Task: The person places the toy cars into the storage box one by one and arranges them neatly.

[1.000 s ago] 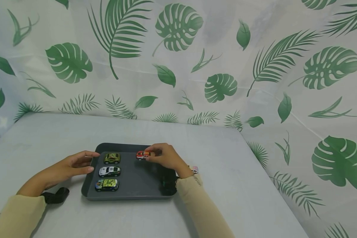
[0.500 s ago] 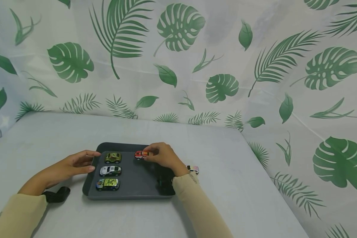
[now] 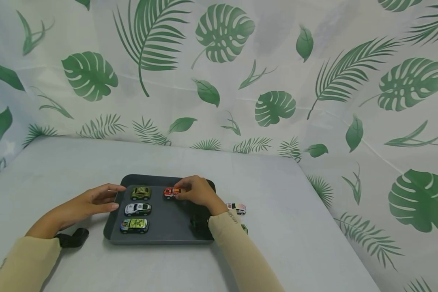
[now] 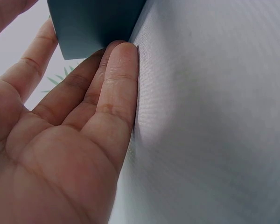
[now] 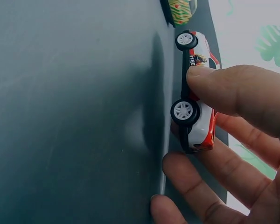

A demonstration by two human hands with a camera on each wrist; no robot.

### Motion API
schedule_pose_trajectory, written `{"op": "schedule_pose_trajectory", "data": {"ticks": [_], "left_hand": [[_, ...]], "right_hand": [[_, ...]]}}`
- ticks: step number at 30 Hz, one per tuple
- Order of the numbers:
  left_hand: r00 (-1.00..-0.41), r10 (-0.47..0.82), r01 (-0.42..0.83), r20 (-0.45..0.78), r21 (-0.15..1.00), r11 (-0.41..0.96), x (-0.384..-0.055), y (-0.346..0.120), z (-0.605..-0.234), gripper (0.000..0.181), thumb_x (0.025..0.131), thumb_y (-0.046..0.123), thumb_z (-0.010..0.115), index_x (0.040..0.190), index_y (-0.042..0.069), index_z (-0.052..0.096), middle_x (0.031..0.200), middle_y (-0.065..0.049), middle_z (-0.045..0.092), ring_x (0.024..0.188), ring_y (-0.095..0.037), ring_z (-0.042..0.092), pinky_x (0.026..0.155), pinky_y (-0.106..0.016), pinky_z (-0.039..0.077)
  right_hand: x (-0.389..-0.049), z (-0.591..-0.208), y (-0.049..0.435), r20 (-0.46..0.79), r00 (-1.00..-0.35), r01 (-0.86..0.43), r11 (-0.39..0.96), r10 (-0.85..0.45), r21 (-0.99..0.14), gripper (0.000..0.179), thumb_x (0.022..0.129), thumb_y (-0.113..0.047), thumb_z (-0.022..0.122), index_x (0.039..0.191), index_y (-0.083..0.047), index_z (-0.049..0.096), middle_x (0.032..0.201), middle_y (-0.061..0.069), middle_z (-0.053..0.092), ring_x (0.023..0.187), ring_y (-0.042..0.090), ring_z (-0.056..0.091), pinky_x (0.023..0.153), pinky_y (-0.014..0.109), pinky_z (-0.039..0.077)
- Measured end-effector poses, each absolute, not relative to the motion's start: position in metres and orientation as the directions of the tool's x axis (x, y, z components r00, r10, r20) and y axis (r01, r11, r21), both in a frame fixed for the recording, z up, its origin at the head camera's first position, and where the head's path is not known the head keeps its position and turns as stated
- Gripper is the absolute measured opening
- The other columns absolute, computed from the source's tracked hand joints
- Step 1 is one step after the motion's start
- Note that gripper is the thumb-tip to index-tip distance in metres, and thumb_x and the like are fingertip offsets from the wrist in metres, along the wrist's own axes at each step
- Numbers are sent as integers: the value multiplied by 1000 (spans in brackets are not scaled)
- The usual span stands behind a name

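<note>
Head view: relaxed left hand point(image 3: 89, 203) is touching grey rectangular tray point(image 3: 166, 230); right hand point(image 3: 200, 193) is pinching red-and-white toy car point(image 3: 170, 192), loosened thumb possibly dropping it.

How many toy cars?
5 plainly: far car, middle car, near car down the tray's left; red car in right hand; white car right of tray. Partly hidden green thing may be sixth.
</note>
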State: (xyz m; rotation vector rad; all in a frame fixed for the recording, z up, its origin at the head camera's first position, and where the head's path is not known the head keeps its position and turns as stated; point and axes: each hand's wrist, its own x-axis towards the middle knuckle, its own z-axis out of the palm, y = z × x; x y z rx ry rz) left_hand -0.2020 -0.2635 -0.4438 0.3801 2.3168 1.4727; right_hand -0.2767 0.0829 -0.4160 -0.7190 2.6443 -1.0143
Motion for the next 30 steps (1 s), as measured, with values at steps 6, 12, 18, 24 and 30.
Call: {"op": "schedule_pose_trajectory", "data": {"ticks": [6,12,18,24,30], "left_hand": [[-895,415,26,-165,908,417,-202,-263,-443,67,111,25,65,162,-5,35,168,-40,27,150,-65,31,112,-74,42],[-895,417,30,-161,910,414,-202,-263,-443,67,111,25,65,162,-5,34,167,-40,28,150,-65,31,112,-74,42],[-895,421,39,-149,913,407,-202,-263,-443,65,111,23,65,162,-5,36,167,-40,29,149,-65,31,111,-75,42],[-894,420,32,-157,912,410,-202,-264,-444,66,111,23,65,162,-5,35,168,-40,27,150,-66,31,111,-75,42],[-894,421,33,-156,912,410,-202,-263,-444,66,111,24,65,162,-4,35,168,-40,27,149,-65,32,112,-74,42]], "right_hand": [[-277,-417,80,-40,-868,-348,663,-495,-663,24,94,-10,86,118,-6,82,98,2,77,79,10,58,74,26,49],[-278,-417,77,-32,-873,-358,684,-486,-635,24,93,-9,87,116,-6,83,101,3,78,78,10,56,74,26,48],[-278,-418,74,-33,-878,-361,705,-478,-610,25,92,-10,88,116,-6,84,106,5,80,77,10,56,72,26,48],[-279,-422,73,-34,-881,-362,720,-471,-592,25,92,-11,88,117,-8,84,106,5,80,75,10,54,70,26,46],[-277,-421,74,-41,-880,-361,723,-472,-589,27,92,-12,89,119,-6,84,102,5,79,73,10,54,69,26,46]]}}
